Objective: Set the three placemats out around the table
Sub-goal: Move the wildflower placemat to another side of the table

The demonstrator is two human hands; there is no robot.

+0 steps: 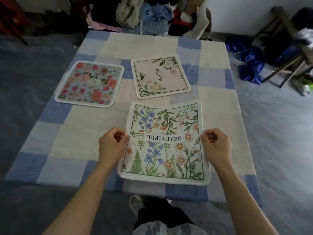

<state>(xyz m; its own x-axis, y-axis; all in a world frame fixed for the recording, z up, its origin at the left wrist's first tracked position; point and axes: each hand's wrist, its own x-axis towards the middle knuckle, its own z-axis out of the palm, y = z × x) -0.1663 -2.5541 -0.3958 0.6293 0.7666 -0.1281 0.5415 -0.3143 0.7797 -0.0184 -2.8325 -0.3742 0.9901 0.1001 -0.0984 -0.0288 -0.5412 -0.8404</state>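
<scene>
Three placemats are on the low table (84, 138), which is covered in a blue and cream checked cloth. A white wildflower placemat (164, 143) printed "BEAUTIFUL" is nearest me; my left hand (112, 145) grips its left edge and my right hand (216, 145) grips its right edge. Its far edge sags slightly and its near edge reaches the table's front. A blue placemat with red and pink roses (89, 83) lies flat at the middle left. A pale pink placemat with white flowers (160, 77) lies flat in the middle, slightly turned.
A heap of clothes (149, 16) is piled beyond the table's far edge. A wooden frame with dark clothing and a blue bag (250, 63) stands at the right. Grey-blue floor surrounds the table. My shoe (136, 203) shows below the front edge.
</scene>
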